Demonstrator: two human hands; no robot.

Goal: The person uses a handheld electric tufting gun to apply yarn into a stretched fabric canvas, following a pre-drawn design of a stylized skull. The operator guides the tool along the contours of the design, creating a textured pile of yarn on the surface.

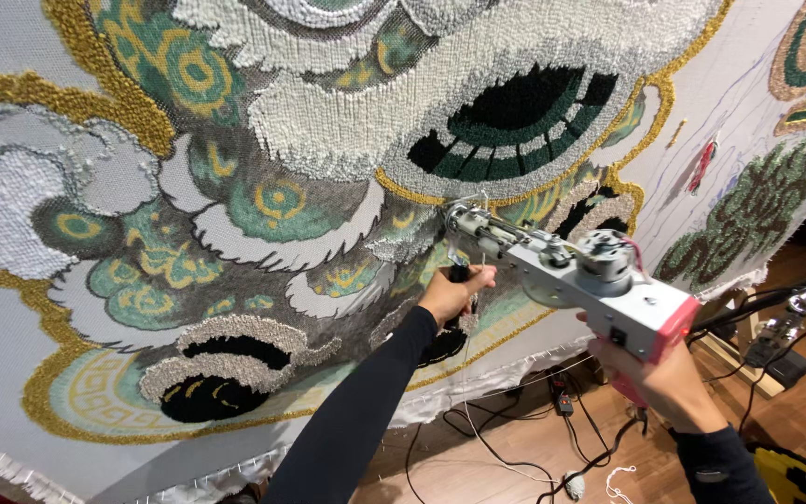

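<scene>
A: Where's the tufting gun (578, 280)?
B: Nose pressed to the big stretched cloth (11, 317), lower centre-right, just under the white-and-green tufted patch (506, 121). Grey metal body, pink rear end.

A: Hands?
B: Left hand (454, 294) is wrapped shut around the black front grip under the nose. Right hand (664, 383) is closed on the pink rear handle, fingers mostly hidden behind the body.

A: Room to move?
B: Tufted areas crowd the nose on the left and above. Bare cloth lies to the right, up to a small red mark (702, 166). The cloth's fringed bottom edge runs just below the left forearm. Beyond it is wood floor (478, 467) with loose black cables (590, 429) and white yarn.

A: Anything unclear?
B: The needle tip is lost against the pile. The design is cut off on all sides. A dark stand (776, 299) at right is partly out of frame. A yellow-black thing (790, 471) in the bottom corner, can't tell what. No labels in sight.
</scene>
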